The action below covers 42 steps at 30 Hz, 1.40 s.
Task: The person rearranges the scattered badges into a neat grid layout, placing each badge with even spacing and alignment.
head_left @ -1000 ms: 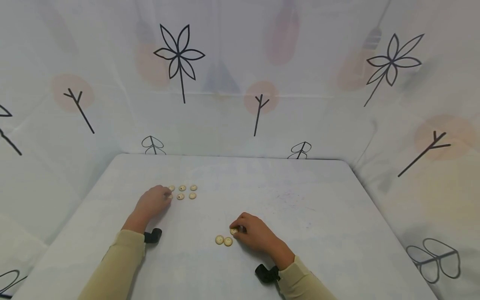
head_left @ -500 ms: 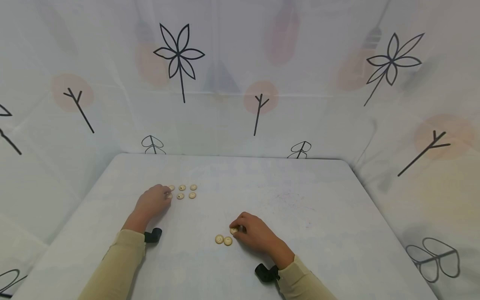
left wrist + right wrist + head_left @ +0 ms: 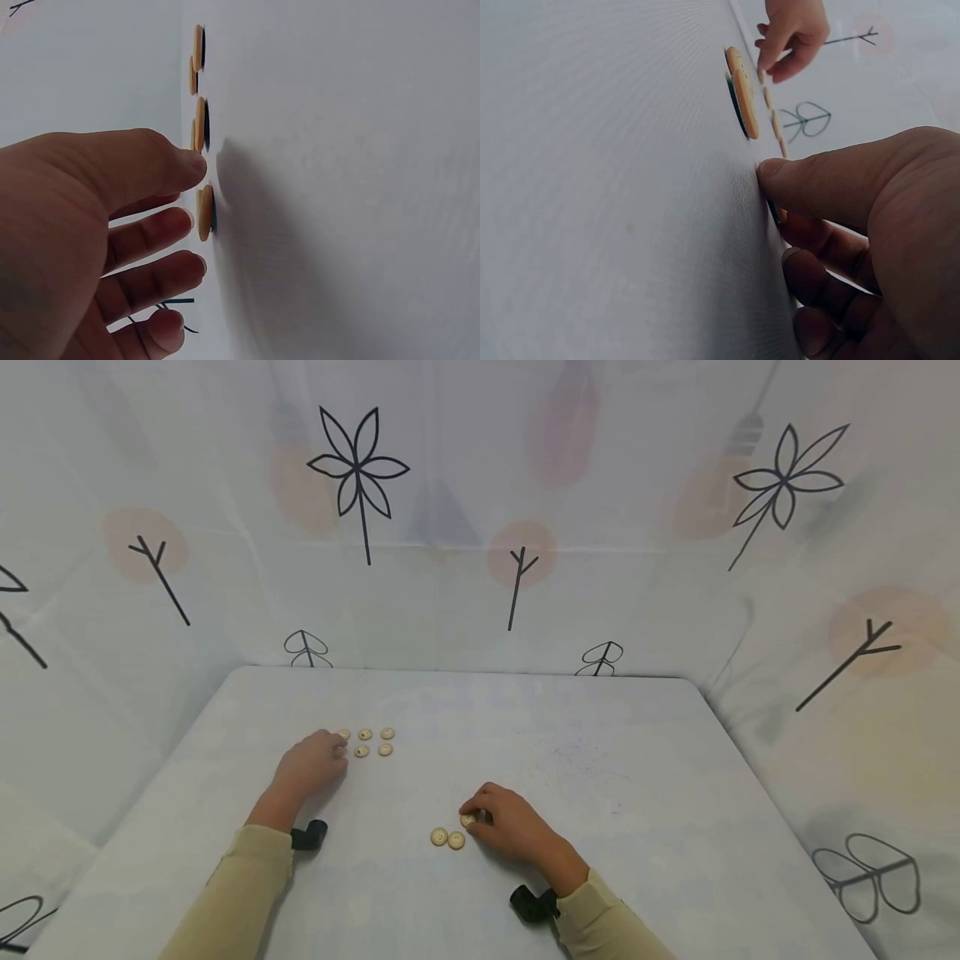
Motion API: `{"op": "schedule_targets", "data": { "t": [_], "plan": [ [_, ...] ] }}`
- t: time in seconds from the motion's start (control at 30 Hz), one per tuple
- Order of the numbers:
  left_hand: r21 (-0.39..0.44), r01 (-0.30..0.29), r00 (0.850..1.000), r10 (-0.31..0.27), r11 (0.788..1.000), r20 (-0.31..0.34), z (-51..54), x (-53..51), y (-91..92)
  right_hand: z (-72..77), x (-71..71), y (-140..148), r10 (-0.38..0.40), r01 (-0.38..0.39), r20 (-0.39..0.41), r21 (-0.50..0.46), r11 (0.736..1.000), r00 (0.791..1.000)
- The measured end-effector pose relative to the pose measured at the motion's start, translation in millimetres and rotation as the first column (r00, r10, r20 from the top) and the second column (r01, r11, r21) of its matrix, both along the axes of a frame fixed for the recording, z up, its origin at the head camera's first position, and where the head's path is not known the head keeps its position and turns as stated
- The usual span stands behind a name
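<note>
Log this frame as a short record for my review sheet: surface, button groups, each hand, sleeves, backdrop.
surface: white table
far group: six buttons, two rows of three
near group: two buttons side by side, plus a third button
left hand: at the far group's left end, thumb and fingers apart; contact unclear
right hand: pinches the third button
sleeves: beige
backdrop: pale cloth with line-drawn plants

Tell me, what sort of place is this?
Probably a makeshift recording booth: a patterned, cloth-like backdrop closes in the white table on three visible sides, and the black wrist-worn devices could be cameras.
</note>
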<state>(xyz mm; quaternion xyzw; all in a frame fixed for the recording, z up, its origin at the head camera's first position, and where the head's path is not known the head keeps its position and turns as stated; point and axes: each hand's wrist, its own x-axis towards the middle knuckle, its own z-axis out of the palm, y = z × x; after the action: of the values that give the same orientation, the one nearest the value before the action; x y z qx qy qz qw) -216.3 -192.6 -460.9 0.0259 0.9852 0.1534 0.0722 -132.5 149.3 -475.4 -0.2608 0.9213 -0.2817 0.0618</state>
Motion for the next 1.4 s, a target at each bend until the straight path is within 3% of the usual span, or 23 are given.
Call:
{"op": "schedule_targets", "data": {
  "t": [0.2,0.57,0.87,1.4],
  "plan": [
    [0.013,0.015,1.000,-0.015,1.000,0.021,-1.4,2.9,4.3,0.8,0.1,0.0,-0.007,0.007,0.010,0.004,1.000,1.000],
    [0.025,0.072,0.997,-0.072,0.997,0.026,8.5,22.1,23.0,-1.4,-0.8,0.2,-0.003,0.003,0.015,-0.001,1.000,1.000],
    [0.052,0.114,0.992,-0.117,0.992,0.052,2.8,33.2,38.5,-0.6,-0.1,0.0,-0.001,0.001,0.009,0.001,1.000,1.000],
    [0.150,0.169,0.980,-0.182,0.974,0.077,6.4,52.5,64.8,1.0,-0.5,-1.1,-0.002,0.002,0.012,-0.007,1.000,1.000]
  ]
}}
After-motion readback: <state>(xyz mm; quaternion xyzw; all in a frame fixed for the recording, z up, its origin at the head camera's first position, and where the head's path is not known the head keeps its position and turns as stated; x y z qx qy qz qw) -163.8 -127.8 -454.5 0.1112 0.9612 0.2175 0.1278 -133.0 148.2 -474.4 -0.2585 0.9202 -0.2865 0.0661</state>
